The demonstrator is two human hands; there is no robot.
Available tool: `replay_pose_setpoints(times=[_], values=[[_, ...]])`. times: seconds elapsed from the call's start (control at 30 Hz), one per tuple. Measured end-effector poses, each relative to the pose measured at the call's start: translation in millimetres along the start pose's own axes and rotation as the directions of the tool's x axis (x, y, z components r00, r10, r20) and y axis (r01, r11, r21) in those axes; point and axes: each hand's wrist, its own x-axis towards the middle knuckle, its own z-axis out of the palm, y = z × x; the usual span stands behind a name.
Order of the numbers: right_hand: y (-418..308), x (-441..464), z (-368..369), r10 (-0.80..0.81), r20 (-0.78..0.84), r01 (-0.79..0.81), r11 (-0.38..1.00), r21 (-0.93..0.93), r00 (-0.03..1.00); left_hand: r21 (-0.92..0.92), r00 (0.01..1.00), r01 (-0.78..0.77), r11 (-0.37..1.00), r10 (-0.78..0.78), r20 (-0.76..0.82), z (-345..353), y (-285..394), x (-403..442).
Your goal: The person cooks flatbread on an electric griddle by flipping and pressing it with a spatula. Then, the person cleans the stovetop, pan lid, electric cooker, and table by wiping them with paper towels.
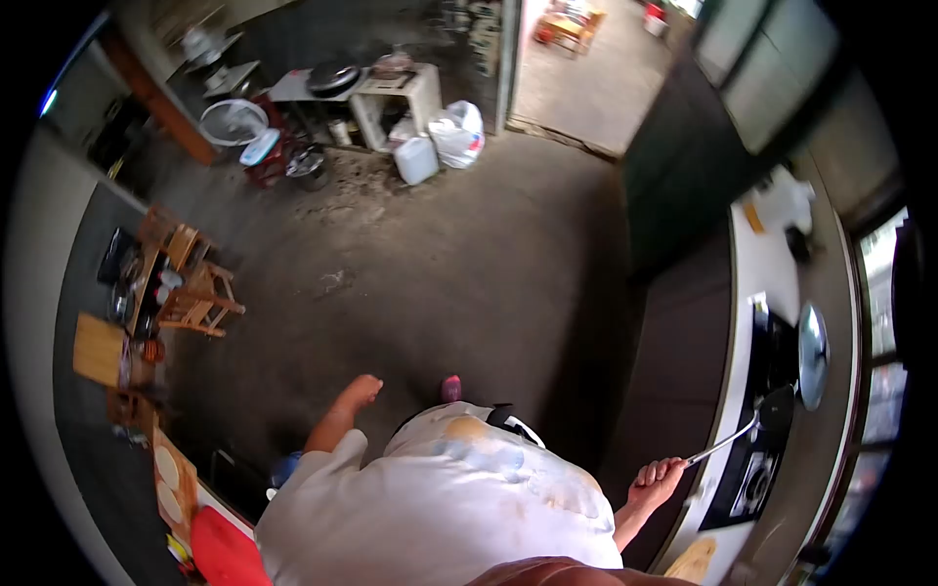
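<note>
Long-handled utensil (725, 442), one only, is at the person's right side, reaching over the edge of the pale desk (718, 488) to the black hob. Its long axis runs on a slant: from the grip it points forward and to the right, the thin metal handle ending near a dark, rounded shape (777, 408); whether that shape is its head I cannot tell for sure.

Two hands are in view. The right hand (661, 476) is closed around the near end of the handle. The left hand (363, 391) hangs out over the floor (449, 264), well apart from the utensil; its fingers look bent, but I cannot tell how far it is closed or whether it holds anything.

Around the utensil I count one round lid-like disc (812, 356), set beyond the dark shape, and one clearly visible burner (754, 483), nearer the person. Two pale rounds (168, 486) lie on one wooden board at far left, beside one red object (225, 547).
</note>
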Motion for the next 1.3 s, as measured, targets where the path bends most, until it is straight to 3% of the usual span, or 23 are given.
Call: replay_pose_setpoints(times=[0.03, 0.07, 0.13, 0.17, 0.23, 0.33, 0.47, 0.53, 0.57, 0.6, 0.63, 0.7, 0.8, 0.93, 1.0, 1.07, 1.1, 1.13, 1.17, 1.2, 1.3], values=[[10.4, 6.1, 27.7, 0.052, 0.079, -0.057, 0.996, 0.069, 0.996, 0.018, 0.998, -0.021, 1.000, 0.022, -0.056, -17.7, 26.0, -0.1], [22.0, 8.1, 64.0, 0.005, 0.093, -0.005, 1.000, -0.007, 0.996, 0.044, 0.993, -0.039, 0.998, 0.044, -0.107, -33.4, 46.9, -6.1], [37.2, 12.0, 127.6, 0.006, 0.190, 0.000, 0.999, -0.034, 0.982, 0.158, 0.933, -0.216, 0.963, 0.252, -0.259, -57.7, 48.4, 31.8], [45.1, 16.3, 151.9, 0.000, 0.257, 0.012, 0.999, -0.047, 0.967, 0.147, 0.932, -0.206, 0.967, 0.240, -0.274, -66.6, 52.4, 43.0], [61.1, 32.5, 205.5, 0.033, 0.322, 0.002, 0.994, -0.108, 0.946, -0.103, 0.906, -0.330, 0.938, 0.285, -0.312, -87.1, 107.0, 37.0], [95.4, 58.7, 271.5, 0.115, 0.388, -0.026, 0.973, -0.227, 0.914, -0.185, 0.904, -0.334, 0.924, 0.258, -0.341, -115.8, 148.1, 59.9], [154.4, 108.4, 357.9, 0.280, 0.487, -0.110, 0.931, -0.348, 0.827, -0.311, 0.913, -0.331, 0.891, 0.219, -0.345, -139.5, 137.1, 112.9], [190.2, 122.9, 418.7, 0.365, 0.511, -0.153, 0.899, -0.410, 0.779, -0.249, 0.978, -0.139, 0.959, 0.093, -0.187, -161.2, 92.6, 129.7], [201.9, 129.3, 447.2, 0.450, 0.510, -0.228, 0.869, -0.439, 0.733, -0.585, 0.980, -0.054, 0.809, -0.068, -0.185, -156.1, 62.8, 129.1], [216.5, 133.3, 476.3, 0.498, 0.519, -0.263, 0.848, -0.461, 0.695, -0.541, 0.957, 0.041, 0.840, -0.189, -0.221, -158.5, 49.3, 112.2], [231.9, 139.1, 510.0, 0.538, 0.534, -0.288, 0.828, -0.481, 0.652, -0.609, 0.893, 0.152, 0.778, -0.372, -0.252, -163.2, 75.8, 72.4], [256.9, 148.2, 577.0, 0.589, 0.525, -0.226, 0.769, -0.598, 0.614, -0.709, 0.844, 0.215, 0.672, -0.493, -0.211, -168.1, 66.4, 41.1], [301.4, 153.1, 658.0, 0.642, 0.589, -0.241, 0.750, -0.616, 0.492, -0.843, 0.731, 0.266, 0.467, -0.668, -0.139, -171.1, 37.1, 37.8], [364.5, 142.2, 750.0, 0.678, 0.590, -0.190, 0.712, -0.676, 0.439, -0.838, 0.705, 0.270, 0.474, -0.690, -0.163, -237.4, 36.8, 67.6], [395.6, 126.3, 774.1, 0.683, 0.573, -0.183, 0.700, -0.690, 0.453, -0.795, 0.701, 0.254, 0.550, -0.671, -0.240, -294.2, 27.8, 105.4], [419.9, 111.5, 803.1, 0.713, 0.544, -0.225, 0.676, -0.702, 0.443, -0.745, 0.753, 0.271, 0.610, -0.616, -0.231, -351.4, -19.2, 207.1], [420.6, 94.6, 823.1, 0.746, 0.511, -0.313, 0.652, -0.691, 0.427, -0.437, 0.747, 0.115, 0.892, -0.368, -0.554, -386.0, -11.4, 242.2], [430.0, 90.5, 836.9, 0.756, 0.490, -0.330, 0.639, -0.695, 0.433, -0.529, 0.819, 0.151, 0.835, -0.406, -0.406, -450.4, 77.6, 245.4], [439.6, 85.4, 848.5, 0.767, 0.467, -0.352, 0.626, -0.696, 0.441, -0.314, 0.818, 0.152, 0.937, -0.297, -0.492, -491.0, 93.8, 292.9], [445.6, 81.6, 860.2, 0.769, 0.459, -0.362, 0.623, -0.693, 0.446, -0.288, 0.858, 0.160, 0.944, -0.277, -0.433, -551.1, 221.2, 254.4], [463.6, 84.4, 893.4, 0.759, 0.465, -0.329, 0.629, -0.705, 0.456, 0.059, 0.818, -0.223, 0.973, 0.219, -0.532, -640.1, 317.7, 344.1]])
